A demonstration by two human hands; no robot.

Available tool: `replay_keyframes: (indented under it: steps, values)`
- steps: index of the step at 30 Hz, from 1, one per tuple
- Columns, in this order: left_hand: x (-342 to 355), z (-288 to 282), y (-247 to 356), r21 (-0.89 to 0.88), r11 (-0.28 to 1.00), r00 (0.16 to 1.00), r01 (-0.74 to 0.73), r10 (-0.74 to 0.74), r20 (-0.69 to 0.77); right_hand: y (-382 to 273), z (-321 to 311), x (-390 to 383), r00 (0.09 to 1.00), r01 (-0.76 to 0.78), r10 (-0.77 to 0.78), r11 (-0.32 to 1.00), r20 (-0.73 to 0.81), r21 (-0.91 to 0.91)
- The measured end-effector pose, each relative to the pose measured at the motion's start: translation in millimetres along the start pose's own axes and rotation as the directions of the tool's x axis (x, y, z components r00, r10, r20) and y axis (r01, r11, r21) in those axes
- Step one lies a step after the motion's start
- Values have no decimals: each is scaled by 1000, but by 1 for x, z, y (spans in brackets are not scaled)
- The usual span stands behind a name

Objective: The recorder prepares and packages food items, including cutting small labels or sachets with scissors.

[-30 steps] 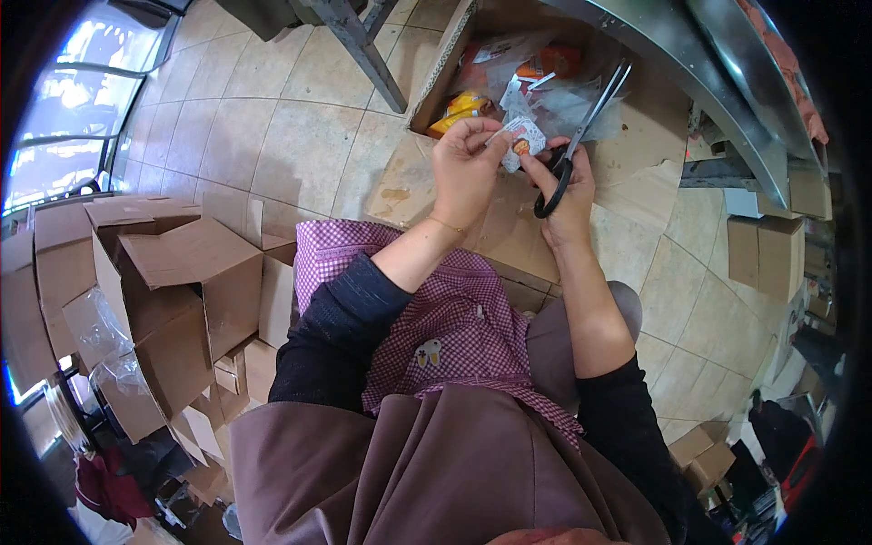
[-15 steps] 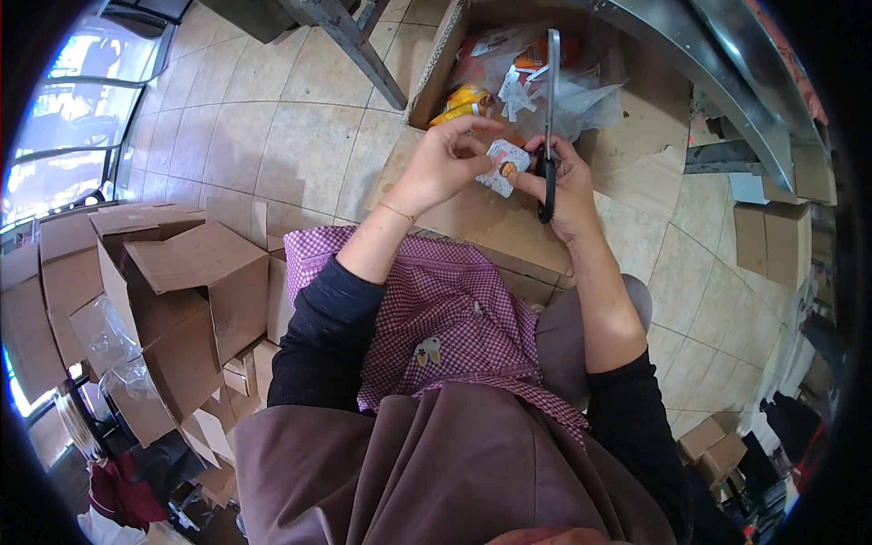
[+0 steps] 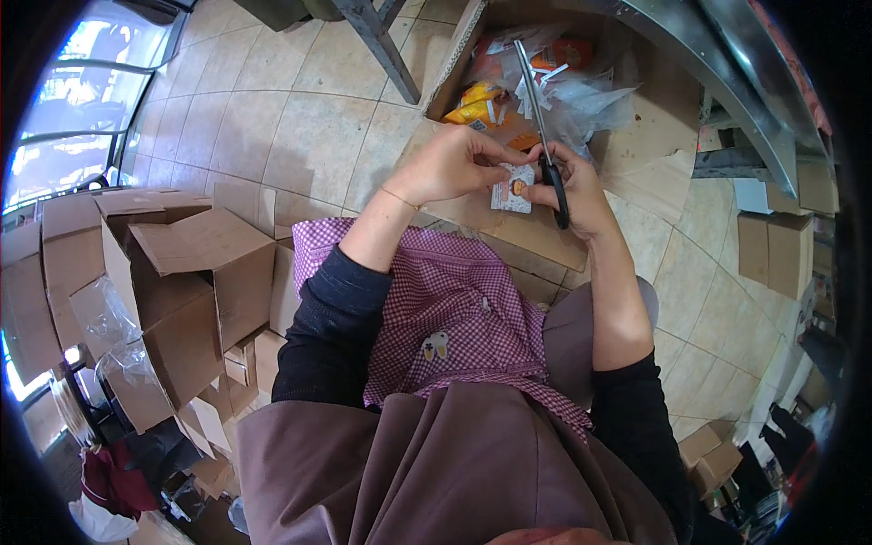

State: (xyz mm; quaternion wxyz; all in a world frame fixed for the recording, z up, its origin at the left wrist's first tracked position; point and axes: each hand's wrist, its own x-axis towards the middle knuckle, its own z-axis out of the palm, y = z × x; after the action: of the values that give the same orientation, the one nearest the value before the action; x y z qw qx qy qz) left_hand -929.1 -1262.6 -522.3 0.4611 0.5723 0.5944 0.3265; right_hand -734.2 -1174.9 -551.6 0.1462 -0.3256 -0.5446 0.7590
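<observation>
A small white printed label (image 3: pixel 511 196) with an orange picture is held in front of me, above the flattened cardboard. My left hand (image 3: pixel 454 165) pinches its upper edge between thumb and fingertips. My right hand (image 3: pixel 576 186) has black-handled scissors (image 3: pixel 536 100) tucked in it, with the long metal blades pointing away from me. The right thumb also presses on the label's right side. Beyond my hands, an open cardboard box (image 3: pixel 451 65) holds yellow packets (image 3: pixel 476 106), clear plastic bags (image 3: pixel 595 104) and cut white paper strips.
Metal table legs (image 3: pixel 386 54) stand at the far left, and a curved metal frame (image 3: pixel 727 82) at the far right. Several empty cardboard boxes (image 3: pixel 209 259) are piled to my left. A purple checked cloth (image 3: pixel 445 300) covers my lap. Tiled floor (image 3: pixel 318 127) surrounds the box.
The scissors have tilted to the left at their tips. The label has turned more upright, and my left fingers have shifted right along its upper edge.
</observation>
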Motion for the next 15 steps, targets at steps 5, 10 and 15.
replay_keyframes:
  steps: [5,10,15]
  values:
    - [2,3,2,-248,966,997,70,-64,34,3,-8,0,1000,-2,2,1000,-7,27]
    - [6,5,-3,-264,964,999,36,-35,9,-5,-6,-1,1000,7,-6,1000,-14,25]
    - [12,3,-6,-449,893,969,-38,-76,-234,-6,-2,2,972,104,-110,994,-210,-38]
